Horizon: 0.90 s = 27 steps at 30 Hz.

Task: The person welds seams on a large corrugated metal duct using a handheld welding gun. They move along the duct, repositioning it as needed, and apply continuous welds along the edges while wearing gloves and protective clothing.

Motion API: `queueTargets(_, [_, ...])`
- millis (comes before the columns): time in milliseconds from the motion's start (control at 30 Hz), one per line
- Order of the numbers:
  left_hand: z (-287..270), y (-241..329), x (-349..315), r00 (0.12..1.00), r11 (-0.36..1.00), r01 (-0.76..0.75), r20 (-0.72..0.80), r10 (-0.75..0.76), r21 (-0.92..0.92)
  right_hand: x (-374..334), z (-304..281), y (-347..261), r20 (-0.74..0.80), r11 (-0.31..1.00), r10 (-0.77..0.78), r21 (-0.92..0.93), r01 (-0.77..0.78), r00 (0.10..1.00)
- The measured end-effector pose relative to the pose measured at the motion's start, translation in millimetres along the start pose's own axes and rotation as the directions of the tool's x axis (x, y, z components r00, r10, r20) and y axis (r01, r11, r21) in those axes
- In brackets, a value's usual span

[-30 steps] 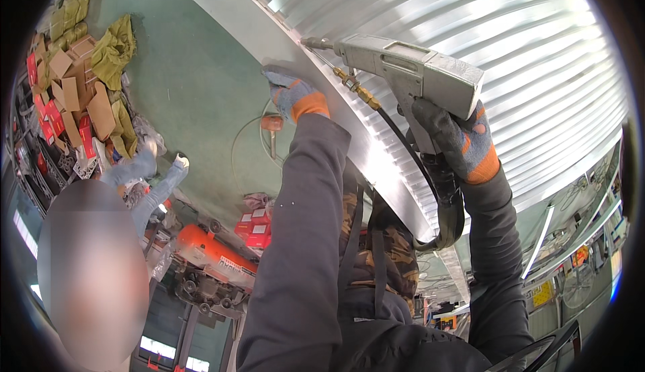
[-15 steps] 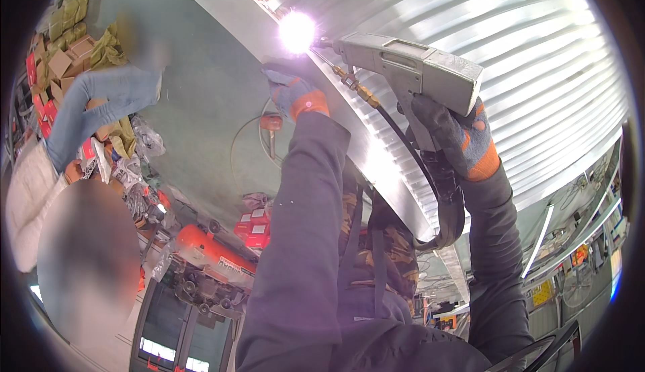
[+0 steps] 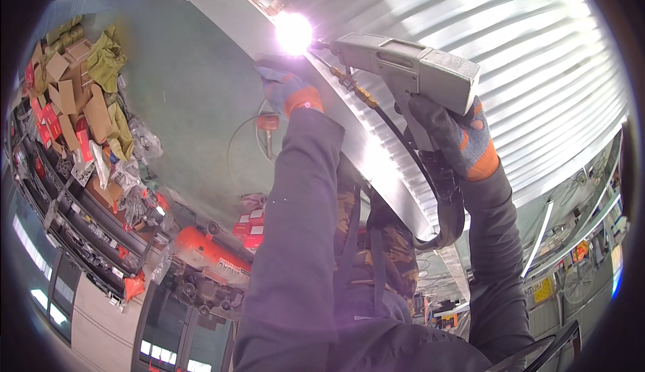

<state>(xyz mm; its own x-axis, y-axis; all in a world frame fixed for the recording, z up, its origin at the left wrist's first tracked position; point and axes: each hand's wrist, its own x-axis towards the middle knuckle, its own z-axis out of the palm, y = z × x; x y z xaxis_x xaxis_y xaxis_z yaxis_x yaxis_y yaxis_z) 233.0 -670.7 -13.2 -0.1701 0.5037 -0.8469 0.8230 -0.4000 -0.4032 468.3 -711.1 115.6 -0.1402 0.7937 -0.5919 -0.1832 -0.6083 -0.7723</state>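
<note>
- One gloved right hand [image 3: 467,137] is closed around the handle [image 3: 420,135] of the welding gun [image 3: 433,69], over the ribbed metal sheet [image 3: 544,76].
- Left hand [image 3: 289,91] is at the metal edge [image 3: 368,149]; I cannot tell its grip.
- Gun seems stiff, rather heavy; better hold by handle, away from the bright light [image 3: 293,34].

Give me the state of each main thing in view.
Gray handheld tool, gripped, bright glare at its front
Right hand, gloved, closed around the tool
Left hand, gloved, near the flat metal strip
Black hose, connected, curving
Cardboard boxes, piled, some open
</note>
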Motion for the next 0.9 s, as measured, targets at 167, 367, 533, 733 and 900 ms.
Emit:
queueTargets(167, [3,2,8,0.998,0.988,-0.011,0.067,0.022,-0.156,-7,1,-1,-0.014,0.993,-0.022,0.113,0.023,1.000])
queueTargets(367, [32,5,32,0.995,0.938,0.079,-0.035,-0.097,-0.337,-19,-1,-7,-0.048,0.983,0.025,0.181,-0.016,0.999])
queueTargets(533, [53,10,44,0.964,0.728,0.119,-0.096,-0.246,-0.675,-20,-7,5,-0.012,0.993,0.037,0.113,-0.036,0.999])
queueTargets(733, [77,19,69,0.776,-0.373,-0.315,-0.010,-0.631,-0.873,-22,-5,15,-0.023,0.990,0.026,0.141,-0.022,0.999])
queueTargets(900, [94,26,86,0.677,-0.388,-0.580,-0.158,-0.719,-0.716,-23,-12,22,-0.019,0.980,0.034,0.197,-0.030,0.999])
